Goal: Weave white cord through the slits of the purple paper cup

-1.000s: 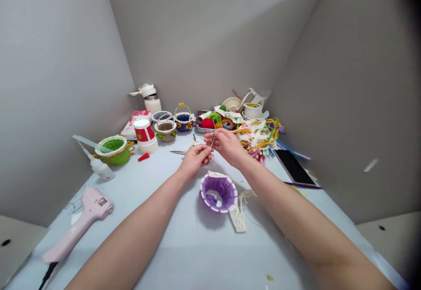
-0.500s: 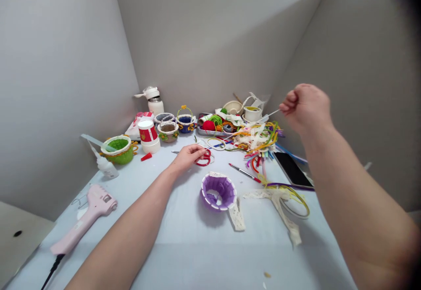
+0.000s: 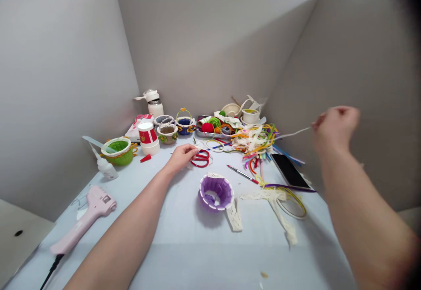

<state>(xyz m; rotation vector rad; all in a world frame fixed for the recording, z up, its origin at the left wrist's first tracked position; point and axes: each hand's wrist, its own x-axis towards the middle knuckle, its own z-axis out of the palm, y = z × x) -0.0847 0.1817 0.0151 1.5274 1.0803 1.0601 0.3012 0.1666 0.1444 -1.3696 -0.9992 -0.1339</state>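
Note:
My right hand (image 3: 335,128) is raised at the right with its fingers closed on a white cord (image 3: 294,133). That cord runs left and down into a tangled pile of coloured cords and lace (image 3: 255,139). My left hand (image 3: 182,156) rests over the blades of red-handled scissors (image 3: 200,158), thumb and fingers pinched together; what is between them is too small to make out. Nearer to me a purple woven basket (image 3: 216,193) with a white rim stands on the table, a strip of lace (image 3: 234,217) hanging from its right side.
A pink glue gun (image 3: 87,220) lies at the left, near a glue bottle (image 3: 107,167) and a green basket (image 3: 119,150). Small decorated baskets (image 3: 167,134) and a yarn tray (image 3: 210,134) stand behind. On the right are a pen (image 3: 241,174), a phone (image 3: 289,171) and lace strips (image 3: 283,211).
My right hand has moved right and somewhat down, drawing more white cord out of the pile. My left hand has shifted slightly left, and more of the scissors' handles shows.

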